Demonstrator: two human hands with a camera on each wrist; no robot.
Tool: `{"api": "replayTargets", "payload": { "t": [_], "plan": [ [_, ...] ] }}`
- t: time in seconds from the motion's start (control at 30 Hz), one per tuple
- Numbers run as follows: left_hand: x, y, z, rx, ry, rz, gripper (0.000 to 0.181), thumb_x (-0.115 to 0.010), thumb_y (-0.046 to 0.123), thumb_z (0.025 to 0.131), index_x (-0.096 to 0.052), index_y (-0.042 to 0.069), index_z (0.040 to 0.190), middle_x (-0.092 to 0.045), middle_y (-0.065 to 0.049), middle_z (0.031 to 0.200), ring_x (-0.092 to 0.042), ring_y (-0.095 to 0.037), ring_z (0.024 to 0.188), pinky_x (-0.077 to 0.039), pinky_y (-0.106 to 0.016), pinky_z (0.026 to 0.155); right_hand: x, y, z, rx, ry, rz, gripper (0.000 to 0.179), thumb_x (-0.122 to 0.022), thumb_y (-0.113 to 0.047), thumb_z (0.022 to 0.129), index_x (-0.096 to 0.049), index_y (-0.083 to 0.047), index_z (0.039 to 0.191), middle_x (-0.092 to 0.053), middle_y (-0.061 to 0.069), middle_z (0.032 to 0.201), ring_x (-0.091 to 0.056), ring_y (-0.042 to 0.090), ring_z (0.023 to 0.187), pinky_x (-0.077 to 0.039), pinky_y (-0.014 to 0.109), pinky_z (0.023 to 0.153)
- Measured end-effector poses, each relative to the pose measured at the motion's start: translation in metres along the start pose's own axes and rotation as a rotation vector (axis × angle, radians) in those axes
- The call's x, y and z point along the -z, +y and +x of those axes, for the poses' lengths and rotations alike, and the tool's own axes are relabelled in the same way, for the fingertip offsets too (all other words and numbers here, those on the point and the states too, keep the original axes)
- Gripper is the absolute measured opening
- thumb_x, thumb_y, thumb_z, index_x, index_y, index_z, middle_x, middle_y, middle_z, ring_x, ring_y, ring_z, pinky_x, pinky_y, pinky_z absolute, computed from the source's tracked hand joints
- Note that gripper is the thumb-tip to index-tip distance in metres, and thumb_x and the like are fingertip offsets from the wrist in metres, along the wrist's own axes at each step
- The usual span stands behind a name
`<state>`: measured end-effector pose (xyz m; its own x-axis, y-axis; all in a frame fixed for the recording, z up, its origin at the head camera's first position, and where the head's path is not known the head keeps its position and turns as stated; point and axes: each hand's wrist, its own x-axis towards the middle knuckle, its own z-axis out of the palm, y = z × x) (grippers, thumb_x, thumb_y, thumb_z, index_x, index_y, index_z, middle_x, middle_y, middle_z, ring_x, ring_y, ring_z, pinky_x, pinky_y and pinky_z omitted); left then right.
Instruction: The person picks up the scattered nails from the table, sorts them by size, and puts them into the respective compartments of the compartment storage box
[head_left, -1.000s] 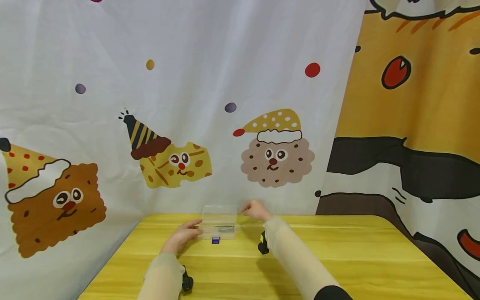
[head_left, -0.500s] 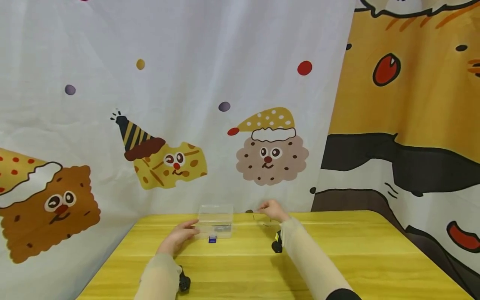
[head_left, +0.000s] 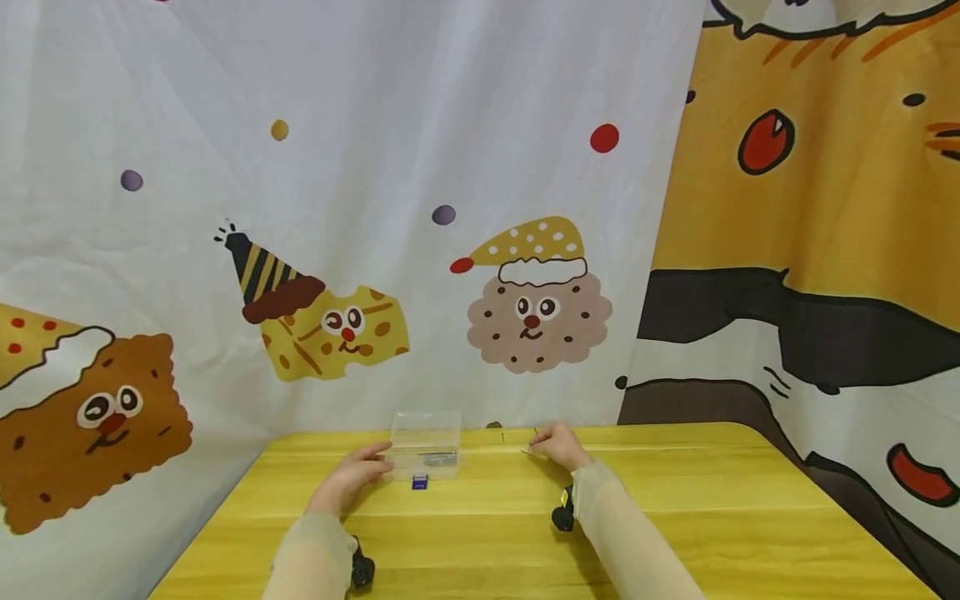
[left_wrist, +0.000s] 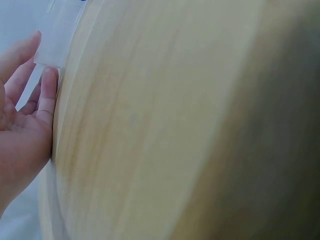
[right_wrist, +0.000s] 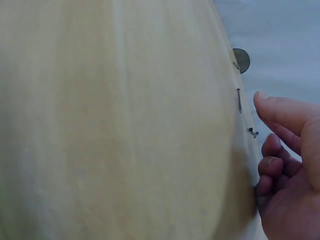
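Note:
At the left of the table lies a clear plastic box [head_left: 426,465] with its lid [head_left: 426,429] raised. My left hand [head_left: 351,482] holds its left edge, digits spread on either side of the corner. A grey metallic piece [head_left: 439,459] shows inside. Farther right, my right hand [head_left: 561,446] is low over the table with loosely curled fingers, and nothing shows between them. Close by its fingertips are small thin nails [right_wrist: 253,132], and another nail [right_wrist: 239,100] lies a little apart. Past that is a dark round disc [right_wrist: 242,60] at the table's far edge.
In front of the box lies a small blue card-like piece [head_left: 420,482]. A printed curtain [head_left: 360,125] hangs right behind the far edge of the yellow wood-grain table [head_left: 465,542]. Each wrist carries a small black camera.
My right hand has moved from beside the box to the right and down, uncovering the disc and nails. The left hand stays on the box. The head view has shifted slightly right.

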<state>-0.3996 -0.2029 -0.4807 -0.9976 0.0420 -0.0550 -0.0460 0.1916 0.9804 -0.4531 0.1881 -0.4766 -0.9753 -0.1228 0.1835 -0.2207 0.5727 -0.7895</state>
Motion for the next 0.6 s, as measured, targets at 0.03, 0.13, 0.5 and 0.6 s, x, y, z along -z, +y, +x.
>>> {"api": "replayTargets", "payload": {
  "t": [0.03, 0.13, 0.5, 0.6],
  "plan": [
    [-0.0002, 0.001, -0.0002, -0.004, -0.002, 0.001, 0.058, -0.067, 0.003, 0.088, -0.046, -0.006, 0.141, -0.046, -0.028, 0.131, -0.051, -0.031, 0.11, -0.042, -0.047, 0.098, -0.0002, 0.0007, -0.0006, -0.002, 0.005, -0.011, 0.011, -0.078, -0.006, 0.077, -0.076, 0.002, 0.085, -0.069, 0.008, 0.088, -0.057, 0.02, 0.079, -0.049, 0.035, 0.072],
    [-0.0008, 0.0033, -0.0014, -0.006, 0.005, -0.005, 0.058, -0.068, 0.002, 0.088, -0.046, -0.006, 0.14, -0.047, -0.028, 0.131, -0.051, -0.031, 0.11, -0.042, -0.047, 0.098, -0.0009, 0.0004, -0.0034, -0.014, 0.011, -0.028, 0.012, -0.079, -0.008, 0.077, -0.077, 0.0, 0.085, -0.069, 0.007, 0.087, -0.058, 0.019, 0.079, -0.049, 0.036, 0.074],
    [-0.003, 0.0029, -0.003, 0.015, 0.02, -0.022, 0.058, -0.069, 0.001, 0.086, -0.047, -0.006, 0.139, -0.047, -0.028, 0.13, -0.05, -0.032, 0.112, -0.042, -0.047, 0.099, -0.0041, 0.0008, -0.0086, -0.028, 0.037, -0.048, 0.008, -0.082, -0.006, 0.073, -0.079, -0.003, 0.08, -0.072, 0.008, 0.085, -0.063, 0.027, 0.086, -0.051, 0.045, 0.085],
    [-0.0018, 0.0031, -0.0024, 0.011, 0.017, -0.012, 0.058, -0.069, 0.002, 0.086, -0.047, -0.005, 0.139, -0.047, -0.028, 0.129, -0.05, -0.032, 0.111, -0.041, -0.047, 0.099, -0.0061, 0.002, -0.0072, -0.028, 0.04, -0.049, 0.006, -0.082, -0.007, 0.073, -0.079, -0.004, 0.077, -0.072, 0.007, 0.082, -0.063, 0.026, 0.085, -0.051, 0.045, 0.085]
  ]
}}
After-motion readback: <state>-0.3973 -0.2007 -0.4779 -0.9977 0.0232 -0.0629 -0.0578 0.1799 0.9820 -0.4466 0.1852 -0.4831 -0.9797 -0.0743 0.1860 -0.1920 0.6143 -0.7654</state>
